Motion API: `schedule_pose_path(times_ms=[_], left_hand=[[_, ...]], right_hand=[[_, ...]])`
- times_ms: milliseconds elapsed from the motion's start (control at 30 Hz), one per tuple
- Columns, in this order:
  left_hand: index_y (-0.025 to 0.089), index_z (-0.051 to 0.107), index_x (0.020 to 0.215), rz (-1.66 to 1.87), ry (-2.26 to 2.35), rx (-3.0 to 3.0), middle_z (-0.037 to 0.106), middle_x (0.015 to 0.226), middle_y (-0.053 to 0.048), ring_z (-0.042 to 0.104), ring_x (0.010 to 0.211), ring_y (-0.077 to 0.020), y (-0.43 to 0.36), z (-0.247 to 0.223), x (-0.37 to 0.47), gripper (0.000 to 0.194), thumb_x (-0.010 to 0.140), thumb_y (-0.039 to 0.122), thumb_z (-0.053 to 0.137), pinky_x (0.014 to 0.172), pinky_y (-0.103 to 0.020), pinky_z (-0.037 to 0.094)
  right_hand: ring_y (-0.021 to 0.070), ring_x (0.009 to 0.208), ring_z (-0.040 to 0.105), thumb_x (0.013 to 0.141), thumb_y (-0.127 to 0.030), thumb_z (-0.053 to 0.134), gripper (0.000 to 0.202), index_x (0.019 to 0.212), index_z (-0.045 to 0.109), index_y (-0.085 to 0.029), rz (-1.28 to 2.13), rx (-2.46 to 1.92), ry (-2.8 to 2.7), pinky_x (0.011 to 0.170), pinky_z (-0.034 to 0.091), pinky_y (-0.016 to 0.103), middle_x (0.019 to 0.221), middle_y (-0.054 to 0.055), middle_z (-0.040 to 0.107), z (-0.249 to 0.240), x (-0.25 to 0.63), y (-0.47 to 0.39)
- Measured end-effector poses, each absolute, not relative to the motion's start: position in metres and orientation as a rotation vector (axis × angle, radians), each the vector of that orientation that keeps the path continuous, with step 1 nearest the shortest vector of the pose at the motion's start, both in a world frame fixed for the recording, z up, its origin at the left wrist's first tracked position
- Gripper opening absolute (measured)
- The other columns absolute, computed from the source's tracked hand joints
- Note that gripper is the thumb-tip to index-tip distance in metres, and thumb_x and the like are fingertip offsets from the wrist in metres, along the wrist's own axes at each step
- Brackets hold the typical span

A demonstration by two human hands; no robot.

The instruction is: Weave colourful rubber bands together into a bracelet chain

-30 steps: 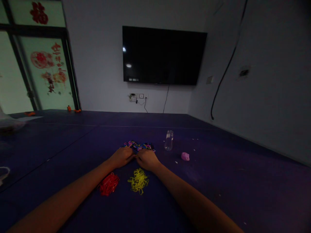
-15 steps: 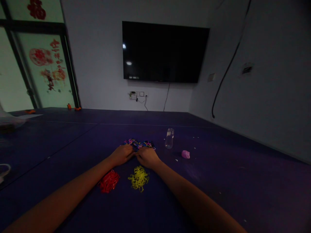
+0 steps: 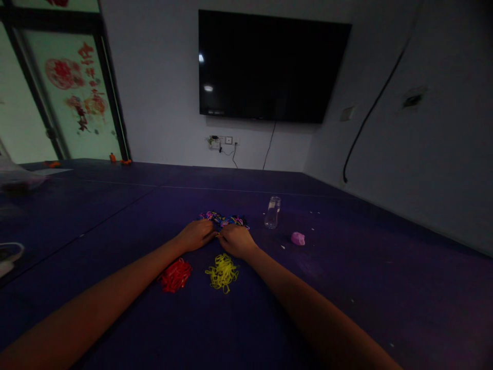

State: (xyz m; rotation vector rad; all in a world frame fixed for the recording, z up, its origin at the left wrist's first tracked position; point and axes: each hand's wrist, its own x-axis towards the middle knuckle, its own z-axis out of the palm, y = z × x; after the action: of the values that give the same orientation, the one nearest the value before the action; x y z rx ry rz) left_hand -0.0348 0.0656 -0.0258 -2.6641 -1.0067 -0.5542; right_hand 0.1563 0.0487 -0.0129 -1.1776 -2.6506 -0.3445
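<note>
My left hand point(image 3: 197, 235) and my right hand point(image 3: 236, 240) meet at the near edge of a pile of mixed-colour bands point(image 3: 222, 220). Both have their fingers curled and pressed together. A tiny yellowish bit shows between the fingertips, too small to name. Nearer to me, a red pile of bands point(image 3: 176, 276) lies beside my left wrist. The yellow pile of bands point(image 3: 222, 273) sits just below my right hand. All the piles rest on a dark purple surface point(image 3: 239, 329).
A clear glass bottle point(image 3: 272, 213) stands right of the hands, with a pink lump point(image 3: 298, 238) near it. Small white scraps dot the right side. At the far left are a clear plastic bag point(image 3: 17, 177) and a white looped object point(image 3: 11, 259).
The view has tilted down slightly, so the wall and television sit higher in the picture. Both hands stay together at the mixed pile, with little visible movement.
</note>
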Motion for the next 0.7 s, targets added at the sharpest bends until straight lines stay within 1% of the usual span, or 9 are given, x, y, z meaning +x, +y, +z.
schedule_pose_path(times_ms=[167, 400, 700], left_hand=[[0.017, 0.054, 0.076, -0.559, -1.006, -2.651, 0.057, 0.077, -0.006, 0.054, 0.077, -0.0188, 0.0653, -0.0253, -0.0345, 0.035, 0.098, 0.034, 0.033, 0.07, -0.029, 0.043], [0.017, 0.056, 0.08, -0.539, -1.002, -2.651, 0.058, 0.079, -0.006, 0.055, 0.078, -0.0185, 0.064, -0.0234, -0.0333, 0.031, 0.098, 0.03, 0.035, 0.069, -0.028, 0.042], [0.017, 0.053, 0.077, -0.553, -0.999, -2.656, 0.057, 0.077, -0.005, 0.054, 0.076, -0.0183, 0.0658, -0.0253, -0.0334, 0.033, 0.098, 0.032, 0.034, 0.068, -0.029, 0.042]], right_hand=[[0.0202, 0.092, 0.062, 0.093, -0.027, 0.04, 0.028, 0.09, 0.065, -0.013, -0.33, -1.18, -2.645, 0.078, 0.044, 0.026, 0.096, 0.013, 0.067, -0.0112, 0.1564, 0.0464], [0.0216, 0.091, 0.062, 0.093, -0.027, 0.038, 0.031, 0.093, 0.065, -0.012, -0.354, -1.186, -2.652, 0.077, 0.044, 0.028, 0.096, 0.012, 0.068, -0.0094, 0.1566, 0.0441], [0.0207, 0.091, 0.063, 0.093, -0.026, 0.04, 0.029, 0.093, 0.065, -0.012, -0.361, -1.178, -2.651, 0.076, 0.044, 0.027, 0.096, 0.013, 0.068, -0.0099, 0.1568, 0.045]])
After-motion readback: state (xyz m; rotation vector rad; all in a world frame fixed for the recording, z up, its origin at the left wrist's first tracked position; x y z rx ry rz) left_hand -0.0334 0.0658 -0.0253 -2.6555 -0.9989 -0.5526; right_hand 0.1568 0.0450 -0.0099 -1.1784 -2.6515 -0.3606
